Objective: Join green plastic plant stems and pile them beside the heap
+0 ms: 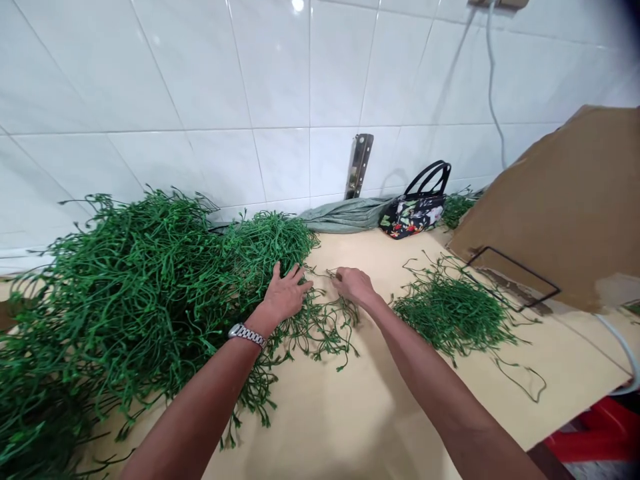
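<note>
A large heap of thin green stems with small budded tips, which look like artificial greenery (150, 280), covers the left of the table. My left hand (287, 293), with a metal-band watch on its wrist, lies with fingers spread at the heap's right edge. Just right of it, my right hand (354, 285) is closed, its fingertips pinched around a few thin green stems. Loose green stems (325, 330) lie below and between both hands. A smaller green pile (453, 313) rests to the right of my right forearm.
Against the white tiled wall (280, 87) lie a grey-green cloth (345, 215) and a black floral handbag (414, 213). A perforated metal strip (359, 167) leans there. At right stand a cardboard box (555, 207) and a black wire frame (515, 267). Something red (595, 433) is below the table (345, 427).
</note>
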`<state>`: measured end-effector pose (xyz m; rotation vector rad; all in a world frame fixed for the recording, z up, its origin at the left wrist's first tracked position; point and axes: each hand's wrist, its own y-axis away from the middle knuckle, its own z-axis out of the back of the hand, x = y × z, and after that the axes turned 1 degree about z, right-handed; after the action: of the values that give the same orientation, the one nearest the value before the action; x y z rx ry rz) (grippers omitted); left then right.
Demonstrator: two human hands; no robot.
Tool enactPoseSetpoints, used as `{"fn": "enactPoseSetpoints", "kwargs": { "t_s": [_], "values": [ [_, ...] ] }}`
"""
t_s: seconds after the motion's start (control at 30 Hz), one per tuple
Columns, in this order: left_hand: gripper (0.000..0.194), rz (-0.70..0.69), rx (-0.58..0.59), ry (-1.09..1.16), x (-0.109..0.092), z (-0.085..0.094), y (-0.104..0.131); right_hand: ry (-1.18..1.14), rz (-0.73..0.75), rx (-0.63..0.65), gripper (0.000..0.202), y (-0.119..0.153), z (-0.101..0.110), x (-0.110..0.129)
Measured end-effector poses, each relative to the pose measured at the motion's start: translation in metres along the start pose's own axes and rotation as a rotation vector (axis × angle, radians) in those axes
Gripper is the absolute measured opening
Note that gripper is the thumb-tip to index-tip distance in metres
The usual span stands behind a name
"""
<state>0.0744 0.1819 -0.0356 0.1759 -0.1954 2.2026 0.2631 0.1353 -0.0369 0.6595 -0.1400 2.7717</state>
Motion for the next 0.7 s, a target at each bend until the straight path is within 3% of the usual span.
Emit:
{"fn": "enactPoseSetpoints", "kwargs": {
  "t_s": [0.13,0.7],
  "values": [
    [0.038,-0.008,0.004,0.015,0.000,-0.003,0.000,0.090,-0.009,-0.027,0.026,0.013,0.013,-0.008],
    [0.042,0.164,-0.046,0.053,0.004,0.006,-0.002,0.244,0.109,-0.040,0.021,0.062,0.059,0.008]
  ]
}}
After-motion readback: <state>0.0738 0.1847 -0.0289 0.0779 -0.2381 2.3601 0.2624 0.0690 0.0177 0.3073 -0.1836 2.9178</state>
